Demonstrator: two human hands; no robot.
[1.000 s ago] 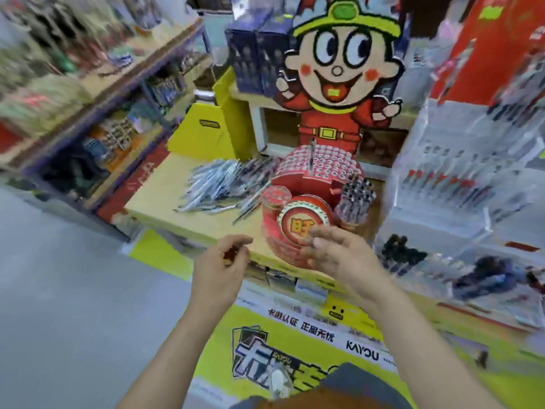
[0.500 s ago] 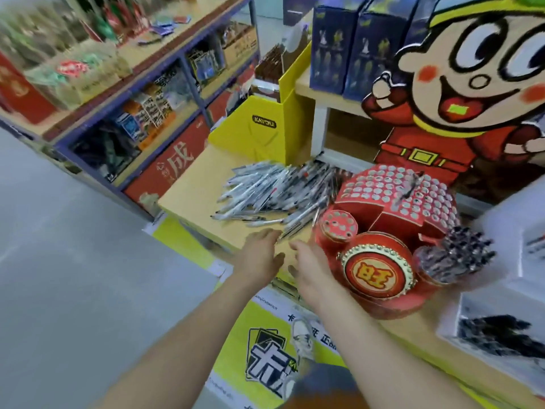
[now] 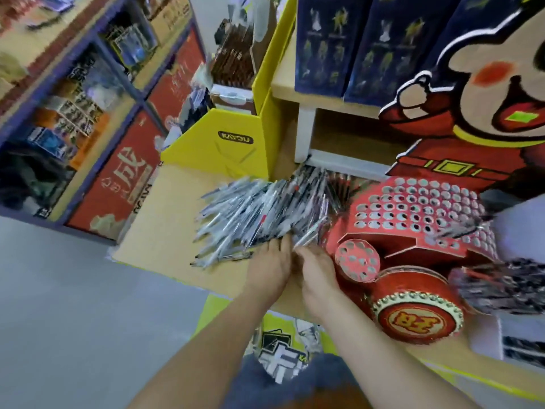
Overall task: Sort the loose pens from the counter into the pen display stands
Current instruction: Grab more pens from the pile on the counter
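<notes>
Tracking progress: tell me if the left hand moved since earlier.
Yes. Left hand went forward, from short of the tan counter to the loose grey pen pile beside the red cardboard stand.

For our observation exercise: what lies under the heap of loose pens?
Tan counter shows beside the pen heap. The left hand and right hand touch its near edge; its middle hides the rest.

L hand (image 3: 269, 270) & R hand (image 3: 317, 271) fingertips under motion-blurred pens (image 3: 265, 211)

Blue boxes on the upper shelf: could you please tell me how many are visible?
3, side by side on the shelf: left blue box, middle blue box, and right blue box, partly behind the cartoon cutout, which may hide more.
</notes>
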